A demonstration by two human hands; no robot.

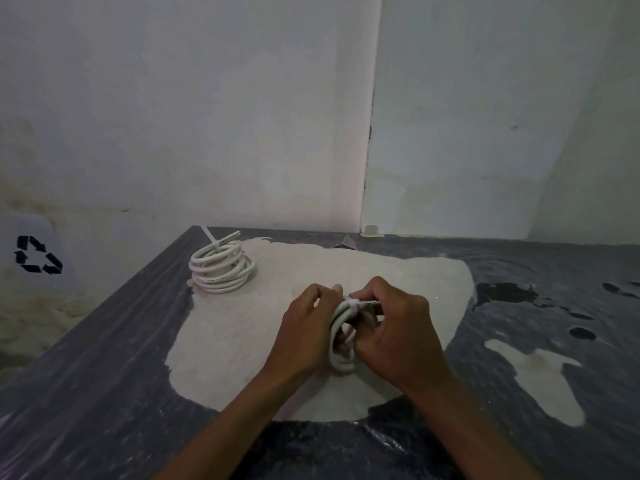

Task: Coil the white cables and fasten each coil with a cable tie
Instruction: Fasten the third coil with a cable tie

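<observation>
- Head cam view from where I'm standing: both hands are bunched over a small coil of white cable (341, 341), held just above the pale patch in the middle of the table (104, 393).
- Left hand (304, 330) is wrapped round the left side of that coil, fingers curled in and holding the loops together.
- Right hand (394, 327) is closed too, fingertips pinching at the top of the coil right where a white cable tie (353, 302) bands the loops.
- So my read: this is the fastening step on the second coil. The tie looks looped round already and is probably getting cinched.
- Next move, I'd guess, needs the left hand to keep the loops squeezed while the right pulls the tail snug. Let go too early and the coil could spring apart.
- One finished coil (221, 270) sits well apart at the far left of the pale patch, with its own tie tail (210, 235) sticking up at the back.
- Hard to make out: whether the tie tail is threaded through its head. Fingers cover that bit, and something thin and darker pokes out by the right fingertips that I can't identify.
- The near side of the coil is hidden behind the right palm, so no idea where the cable ends are.
</observation>
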